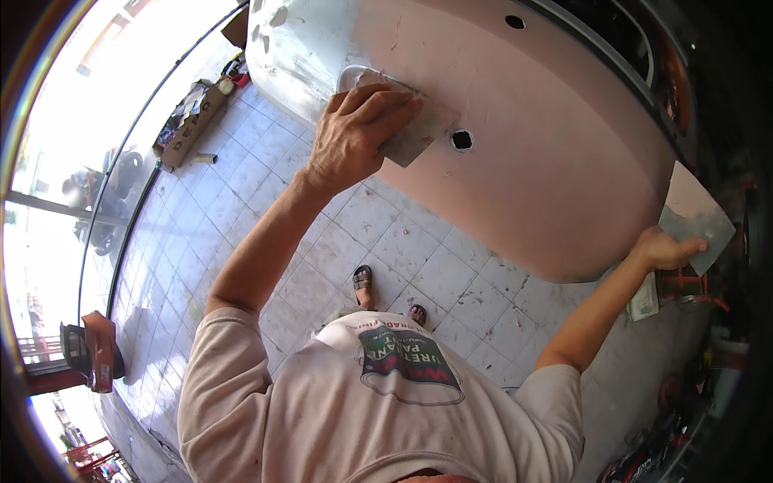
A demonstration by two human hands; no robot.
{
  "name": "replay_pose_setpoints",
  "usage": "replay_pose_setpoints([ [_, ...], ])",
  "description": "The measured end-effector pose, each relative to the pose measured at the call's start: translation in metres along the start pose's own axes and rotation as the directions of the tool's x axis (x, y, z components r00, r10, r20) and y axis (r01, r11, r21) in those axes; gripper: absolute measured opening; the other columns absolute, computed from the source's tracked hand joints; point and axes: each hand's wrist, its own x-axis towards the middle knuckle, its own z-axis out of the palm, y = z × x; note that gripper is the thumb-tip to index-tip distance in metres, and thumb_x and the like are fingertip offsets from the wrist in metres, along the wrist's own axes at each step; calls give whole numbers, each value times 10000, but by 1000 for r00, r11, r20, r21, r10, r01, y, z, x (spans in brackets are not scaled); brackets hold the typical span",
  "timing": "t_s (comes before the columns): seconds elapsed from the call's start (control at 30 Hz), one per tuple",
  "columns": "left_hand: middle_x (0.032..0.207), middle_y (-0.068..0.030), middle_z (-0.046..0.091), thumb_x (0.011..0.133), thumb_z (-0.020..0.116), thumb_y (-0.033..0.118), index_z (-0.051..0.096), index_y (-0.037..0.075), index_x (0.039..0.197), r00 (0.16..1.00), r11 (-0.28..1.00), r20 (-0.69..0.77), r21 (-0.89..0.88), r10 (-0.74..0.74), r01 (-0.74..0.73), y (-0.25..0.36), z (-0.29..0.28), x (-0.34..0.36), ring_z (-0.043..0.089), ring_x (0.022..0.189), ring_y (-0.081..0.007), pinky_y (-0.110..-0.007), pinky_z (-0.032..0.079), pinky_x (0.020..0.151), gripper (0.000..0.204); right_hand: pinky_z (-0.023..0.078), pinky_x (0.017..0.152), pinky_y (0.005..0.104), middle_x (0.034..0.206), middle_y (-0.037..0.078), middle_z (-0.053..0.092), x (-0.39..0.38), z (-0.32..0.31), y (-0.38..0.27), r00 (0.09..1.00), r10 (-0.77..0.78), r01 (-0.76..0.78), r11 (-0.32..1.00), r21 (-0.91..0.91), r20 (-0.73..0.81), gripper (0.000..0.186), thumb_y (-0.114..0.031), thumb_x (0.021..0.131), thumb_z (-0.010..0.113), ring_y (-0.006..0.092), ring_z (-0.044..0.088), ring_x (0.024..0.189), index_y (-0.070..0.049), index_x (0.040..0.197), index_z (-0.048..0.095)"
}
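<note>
Cardboard box [192,121]: long, brown, open top, on the tiled floor at upper left by the glass front, dark lettering along its side, mixed clutter inside. Shirt print [409,365]: rounded badge on the chest, green and red with dark outline. No screens or signs that I can make out.

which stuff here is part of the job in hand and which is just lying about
In use:
left hand pressing a flat spreader on the pink-coated panel
right hand holding a second flat blade

Lying about:
cardboard box of clutter
small roll on the tiled floor
</note>
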Motion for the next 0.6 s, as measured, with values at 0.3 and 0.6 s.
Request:
replay_pose_setpoints([
  [0.3, 1291, -125, 762, 1045, 687, 145, 798, 128, 1314, 960, 958, -81, -123, -268, 257, -90, -36, 88, 735, 1174, -356, -441, 585, 1033, 292, 460, 1209, 561, 1610, 259, 425, -7, 7, -3, 999, -35, 34, 998, 48, 31, 976, -619, 1039, 636, 402, 516, 1449, 74, 1623, 276],
  [0.6, 1262, -16, 780, 835, 764, -31, 838, 190, 1229, 1000, 1000, -12, 12, 29, -29, 39, -19, 79, 714, 1199, -251, -405, 662, 947, 458, 447, 1218, 565, 1613, 232, 445, -1, -2, -3, 994, -93, 88, 992, 87, 62, 946, -565, 1006, 721, 385, 522, 1453, 32, 1621, 320],
])
